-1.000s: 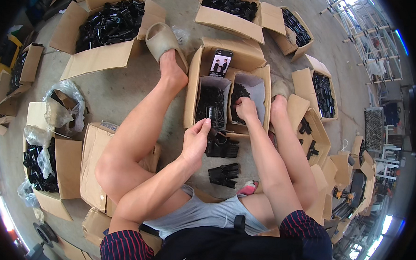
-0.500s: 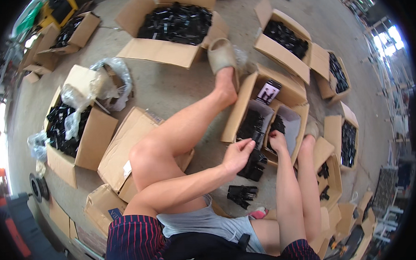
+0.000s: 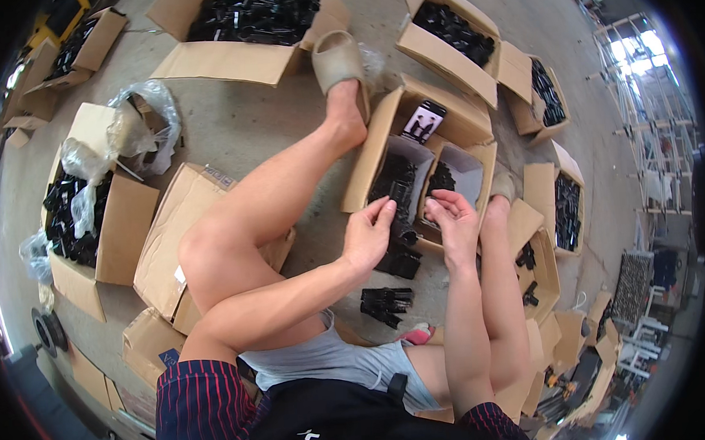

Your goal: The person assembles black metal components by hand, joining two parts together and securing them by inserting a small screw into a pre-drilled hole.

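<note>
At the far left, a cardboard box [image 3: 132, 222] of black pieces stands on the concrete floor [image 3: 277, 113], clear plastic bags [image 3: 148, 123] draped over it. Beside it lies a closed carton [image 3: 168, 232], partly behind the person's bent left leg [image 3: 249, 201]. At top, left of centre, a large open box [image 3: 220, 62] is heaped with black pieces, its corner near a tan sandal [image 3: 338, 59] on the left foot. Near the middle, the left hand [image 3: 370, 233] pinches a shiny black part [image 3: 400, 191] between thumb and forefinger, over the front of a box's left compartment. That box [image 3: 371, 152], between the feet, has two grey-lined compartments of black parts and a phone [image 3: 424, 122] leaning at its back. Below it, bundled black pieces [image 3: 386, 303] lie on the floor. Just right, the right hand [image 3: 456, 219] hovers at the right compartment's front, fingers curled toward the thumb; whether they grip anything, I cannot tell. At right, another open box [image 3: 552, 278] holds a few black pieces.
</note>
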`<state>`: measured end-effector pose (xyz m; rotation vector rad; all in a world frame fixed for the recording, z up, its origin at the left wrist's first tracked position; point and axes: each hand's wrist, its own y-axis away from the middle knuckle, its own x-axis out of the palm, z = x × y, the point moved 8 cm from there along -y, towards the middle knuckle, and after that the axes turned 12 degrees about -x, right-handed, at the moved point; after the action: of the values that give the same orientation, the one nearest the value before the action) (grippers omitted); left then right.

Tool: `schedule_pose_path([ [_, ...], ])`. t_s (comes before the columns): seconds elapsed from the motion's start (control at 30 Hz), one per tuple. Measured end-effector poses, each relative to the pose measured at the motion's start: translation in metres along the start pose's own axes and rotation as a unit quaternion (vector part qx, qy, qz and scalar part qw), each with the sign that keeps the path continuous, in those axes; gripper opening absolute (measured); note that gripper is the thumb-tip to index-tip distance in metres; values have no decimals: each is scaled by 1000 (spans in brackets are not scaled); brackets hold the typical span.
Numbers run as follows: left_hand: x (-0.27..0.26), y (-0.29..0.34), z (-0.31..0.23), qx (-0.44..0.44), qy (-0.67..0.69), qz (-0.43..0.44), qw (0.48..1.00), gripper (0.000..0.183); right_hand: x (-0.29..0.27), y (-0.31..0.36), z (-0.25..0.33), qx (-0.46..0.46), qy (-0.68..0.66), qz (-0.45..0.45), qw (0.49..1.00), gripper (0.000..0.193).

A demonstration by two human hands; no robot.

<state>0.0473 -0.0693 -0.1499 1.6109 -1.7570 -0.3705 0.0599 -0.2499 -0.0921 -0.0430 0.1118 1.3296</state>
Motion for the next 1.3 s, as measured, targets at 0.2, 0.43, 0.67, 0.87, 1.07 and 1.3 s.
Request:
schedule_pose_path([
  [0.2, 0, 14, -18, 48, -77, -46, 995, 42, 33, 21, 36, -24, 97, 23, 995, 15],
  [0.43, -8, 18, -19, 46, -82, -74, 993, 41, 37, 24, 32, -46, 170, -9, 984, 18],
  [0.67, -8, 23, -27, 46, -97, -78, 991, 41, 39, 21, 31, -32, 187, 10, 982, 22],
  [0.87, -10, 23, -26, 49, -112, -90, 988, 41, 42, 26, 39, -39, 226, 2, 973, 21],
  [1.07, -8, 25, -26, 66, -94, -79, 990, 41, 37, 28, 32, -53, 187, 4, 981, 23],
  [1.3, -5, 27, -29, 64, -68, -64, 994, 40, 35, 32, 40, -48, 197, -9, 979, 21],
])
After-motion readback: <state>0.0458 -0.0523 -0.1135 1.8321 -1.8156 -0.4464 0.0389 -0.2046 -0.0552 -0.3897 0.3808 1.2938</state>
